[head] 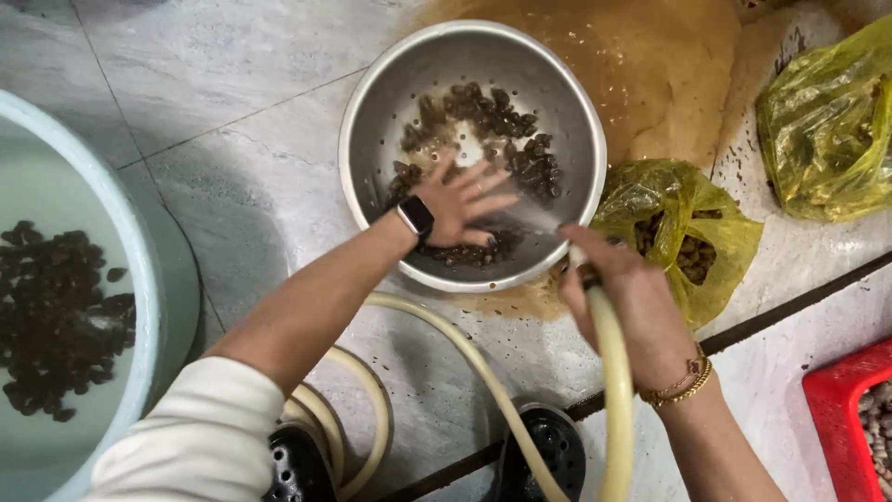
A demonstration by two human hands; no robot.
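Note:
A round metal colander bowl (372, 112) sits on the wet tiled floor, holding several small dark shellfish (497, 116). My left hand (455, 200), with a dark watch on the wrist, is spread open inside the bowl, fingers resting among the shellfish. My right hand (627, 297), wearing a gold bracelet, grips the end of a pale yellow hose (613, 381) at the bowl's right rim. A jet of water sprays from the hose into the bowl towards my left hand.
A pale blue basin (139, 279) of water with dark shellfish stands at left. Two yellow plastic bags (688, 200) (827, 121) lie at right. A red crate (836, 400) is at lower right. Brown muddy water (660, 65) spreads behind the bowl. Black clogs (548, 446) show below.

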